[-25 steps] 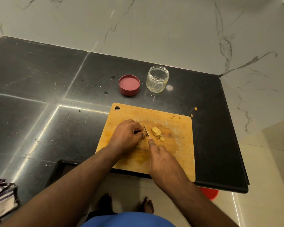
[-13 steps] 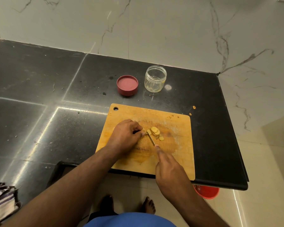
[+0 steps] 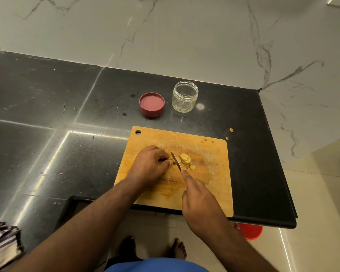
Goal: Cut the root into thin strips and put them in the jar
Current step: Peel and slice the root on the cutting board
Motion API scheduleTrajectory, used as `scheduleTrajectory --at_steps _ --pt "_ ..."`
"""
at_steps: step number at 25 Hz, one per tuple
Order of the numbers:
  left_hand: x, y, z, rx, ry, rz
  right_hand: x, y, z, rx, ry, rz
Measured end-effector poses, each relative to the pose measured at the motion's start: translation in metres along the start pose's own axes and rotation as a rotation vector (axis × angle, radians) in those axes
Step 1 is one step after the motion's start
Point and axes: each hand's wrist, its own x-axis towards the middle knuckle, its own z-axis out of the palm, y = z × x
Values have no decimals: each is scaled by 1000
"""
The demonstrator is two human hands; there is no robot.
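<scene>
On the wooden cutting board [image 3: 214, 185] lie several pale yellow root slices [image 3: 185, 158]. My left hand [image 3: 149, 166] has its fingertips curled down, pinching the uncut end of the root, which is almost hidden under them. My right hand [image 3: 199, 201] grips a small knife [image 3: 176, 161]; my forefinger lies along its back. The blade stands just right of my left fingertips, beside the slices. The clear open jar [image 3: 185, 96] stands on the black counter beyond the board, apart from both hands.
A red lid [image 3: 151, 104] lies upside down left of the jar. Small root scraps [image 3: 231, 130] lie off the board's far right corner. A striped cloth [image 3: 2, 242] sits at the counter's near left. A red bucket [image 3: 249, 231] stands on the floor below the counter edge.
My right hand drew the knife back towards me, then pushed it forward again next to my left fingertips. The left hand has stayed on the root.
</scene>
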Motion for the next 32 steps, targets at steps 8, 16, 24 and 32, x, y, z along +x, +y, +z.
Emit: scheduleTrajectory --at_steps 8,16,24,32 --pt "1 0 1 2 15 5 6 -3 7 -85 -84 65" --pt "1 4 1 -6 22 -5 7 1 5 23 -56 52" --pt "0 4 0 -10 25 -18 -3 5 15 46 -69 89" --pt "-1 -3 -2 37 -45 2 -15 20 -8 270 42 135"
